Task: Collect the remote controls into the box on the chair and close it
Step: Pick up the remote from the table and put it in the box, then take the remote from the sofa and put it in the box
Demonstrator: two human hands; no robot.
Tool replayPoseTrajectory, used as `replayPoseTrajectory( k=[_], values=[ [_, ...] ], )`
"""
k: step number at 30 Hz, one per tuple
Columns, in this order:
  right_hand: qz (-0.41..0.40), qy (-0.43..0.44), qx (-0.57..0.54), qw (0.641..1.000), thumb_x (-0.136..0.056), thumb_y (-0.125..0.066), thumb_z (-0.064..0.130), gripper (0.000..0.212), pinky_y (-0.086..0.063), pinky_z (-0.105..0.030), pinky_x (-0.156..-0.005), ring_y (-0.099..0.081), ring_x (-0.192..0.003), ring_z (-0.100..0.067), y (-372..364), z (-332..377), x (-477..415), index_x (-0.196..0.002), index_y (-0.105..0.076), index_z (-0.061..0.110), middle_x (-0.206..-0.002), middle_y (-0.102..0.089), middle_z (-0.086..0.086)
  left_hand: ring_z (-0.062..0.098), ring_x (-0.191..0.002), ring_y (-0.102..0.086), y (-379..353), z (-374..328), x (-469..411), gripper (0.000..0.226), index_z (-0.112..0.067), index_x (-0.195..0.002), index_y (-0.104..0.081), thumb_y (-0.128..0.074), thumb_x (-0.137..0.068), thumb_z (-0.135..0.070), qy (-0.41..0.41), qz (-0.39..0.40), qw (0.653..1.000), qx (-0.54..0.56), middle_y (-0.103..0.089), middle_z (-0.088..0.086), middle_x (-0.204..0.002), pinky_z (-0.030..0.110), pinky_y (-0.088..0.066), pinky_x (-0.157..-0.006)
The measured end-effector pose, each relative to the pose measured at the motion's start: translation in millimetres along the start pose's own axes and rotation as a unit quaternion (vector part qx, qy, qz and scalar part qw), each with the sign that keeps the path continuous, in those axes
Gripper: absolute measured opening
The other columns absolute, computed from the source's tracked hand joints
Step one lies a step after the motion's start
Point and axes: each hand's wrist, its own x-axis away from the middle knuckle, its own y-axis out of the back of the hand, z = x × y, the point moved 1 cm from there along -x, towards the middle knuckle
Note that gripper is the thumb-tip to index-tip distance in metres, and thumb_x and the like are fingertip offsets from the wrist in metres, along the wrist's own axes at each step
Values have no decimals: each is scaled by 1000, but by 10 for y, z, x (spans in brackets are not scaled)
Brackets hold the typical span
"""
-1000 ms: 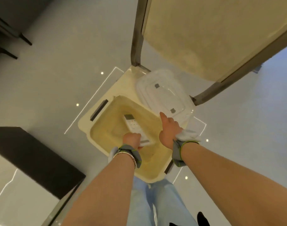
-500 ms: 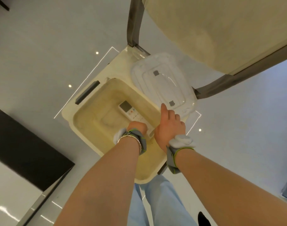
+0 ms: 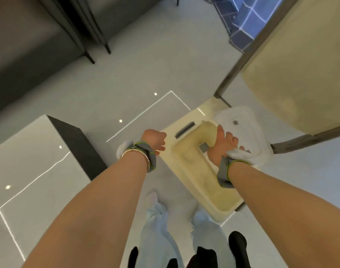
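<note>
The open box point(image 3: 202, 176) sits right of centre on the cream chair point(image 3: 202, 111), a remote control point(image 3: 204, 147) showing only as a grey patch inside, and its clear lid point(image 3: 248, 130) lies just beyond it. The right hand point(image 3: 222, 146) hangs over the box, fingers spread and empty. The left hand point(image 3: 154, 140) is loosely curled left of the box, above the pale floor point(image 3: 126, 84), holding nothing I can see.

Your arms are bare to the wrists. Each wrist wears a grey strap point(image 3: 148, 157) edged in bright green, with a white pad point(image 3: 239, 154) on it (the left also carries a thin metallic bracelet point(image 3: 144, 157)). You wear pale blue trousers point(image 3: 157, 229) and black shoes point(image 3: 237, 246).
</note>
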Motion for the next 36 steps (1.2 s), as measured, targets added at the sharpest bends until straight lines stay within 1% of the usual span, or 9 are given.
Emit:
replayPoseTrajectory(
  k=[2, 4, 8, 13, 17, 25, 29, 33, 36],
  values=[
    [-13, 38, -2, 999, -87, -44, 31, 75, -27, -50, -111, -22, -140, -31, 90, 713, 171, -149, -2, 29, -153, -23, -10, 24, -76, -60, 591, 79, 99, 26, -2, -111, -56, -42, -97, -18, -10, 2, 1000, 3, -59, 11, -97, 26, -39, -60],
    [-23, 78, -3, 997, -86, -45, 29, 71, -33, -50, -106, -29, -134, -34, 126, 1227, 279, -148, -10, 26, -148, -31, -12, 22, -70, -57, 1011, 188, 152, 27, -3, -114, -55, -43, -97, -20, -9, -6, 1000, -23, -57, 9, -94, 24, -38, -56],
    [-24, 223, 34, 974, -86, -45, 28, 63, -38, -47, -102, -37, -125, -35, 184, 2322, 556, -144, -21, 20, -139, -39, -15, 28, -86, -59, 2116, 341, 174, 32, -14, -63, -43, -42, -95, -13, -35, -136, 990, -2, -53, 13, -97, 22, -41, -53],
    [1, 340, 82, 937, -88, -44, 28, 58, -38, -47, -103, -35, -128, -36, 291, 3462, 582, -143, -26, 20, -139, -40, -16, 20, -57, -50, 3086, 263, 200, 32, -16, -62, -43, -44, -94, -14, -60, -205, 973, 83, -55, 7, -78, 22, -42, -53],
    [15, 354, 124, 927, -88, -44, 32, 58, -39, -47, -102, -40, -124, -37, 347, 4116, 302, -142, -27, 19, -138, -43, -16, 16, -54, -49, 3511, 165, -10, 31, -15, -63, -44, -45, -94, -14, -32, -206, 971, 119, -50, 2, -66, 24, -43, -53],
    [80, 379, 208, 898, -91, -42, 31, 47, -42, -36, -92, -51, -117, -33, 514, 5372, -275, -134, -42, 12, -132, -53, -15, 18, -56, -50, 4412, -220, -392, 32, -14, -63, -43, -44, -95, -13, 5, -226, 955, 192, -50, 3, -67, 23, -42, -44],
    [106, 422, 241, 868, -90, -41, 33, 46, -46, -36, -93, -55, -112, -33, 486, 6249, -377, -132, -44, 14, -130, -56, -13, 32, -80, -57, 5071, -318, -594, 33, -14, -62, -43, -43, -95, -12, 32, -248, 943, 218, -54, 8, -70, 26, -40, -55],
    [121, 449, 280, 840, -90, -40, 34, 43, -48, -38, -94, -58, -108, -32, 346, 7255, -540, -127, -48, 13, -125, -59, -12, 38, -100, -65, 5785, -380, -1012, 30, -10, -65, -47, -43, -95, -14, 52, -266, 938, 216, -60, 18, -96, 30, -45, -70],
    [133, 457, 300, 827, -90, -42, 28, 36, -49, -37, -90, -61, -103, -32, 268, 7818, -628, -116, -57, 9, -117, -64, -14, 31, -91, -63, 6199, -413, -1217, 17, -8, -84, -54, -42, -94, -16, 58, -273, 937, 212, -67, 24, -110, 31, -46, -80]
  ],
)
